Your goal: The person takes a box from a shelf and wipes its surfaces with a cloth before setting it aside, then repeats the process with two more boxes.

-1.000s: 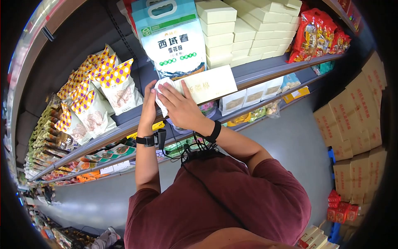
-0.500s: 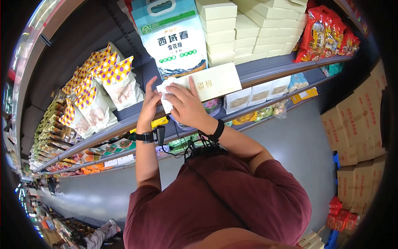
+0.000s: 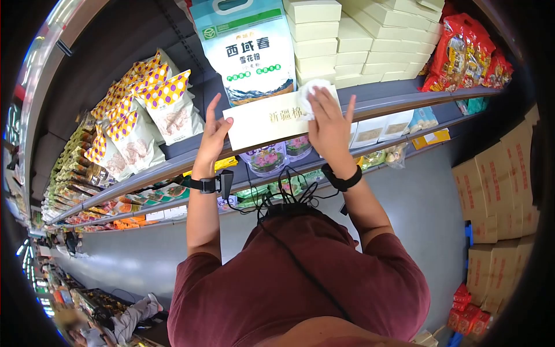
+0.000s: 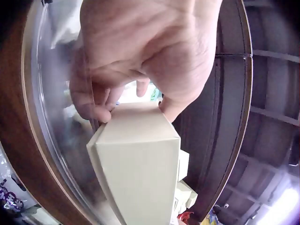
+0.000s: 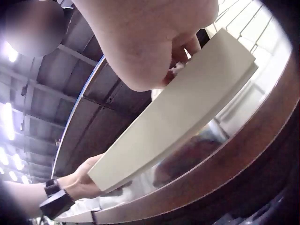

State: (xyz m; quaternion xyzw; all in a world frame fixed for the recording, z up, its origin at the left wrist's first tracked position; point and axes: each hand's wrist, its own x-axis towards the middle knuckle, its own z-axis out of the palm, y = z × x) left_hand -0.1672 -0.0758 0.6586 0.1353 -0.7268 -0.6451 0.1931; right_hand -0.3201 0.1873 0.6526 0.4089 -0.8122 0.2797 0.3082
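Left hand [image 3: 214, 137]: holds the left end of a cream box [image 3: 251, 128], thumb on one side and fingers on the other. Right hand [image 3: 330, 134]: fingers laid out over a white cloth [image 3: 305, 105], pressing it to the box's upper face near the right end. The box lies aslant along the front edge of the shelf [image 3: 378, 104], just before the blue-and-white flour bag [image 3: 257, 66]; whether the shelf bears its weight cannot be told.

Risks, as judged: uneven pressure from the cloth could lever the box out of its one-ended hold and over the edge. Hard rubbing could scuff the gold lettering. A backward shove could upset the flour bag, and an overlong stroke could jar the stacked cream boxes [image 3: 315, 47] behind.
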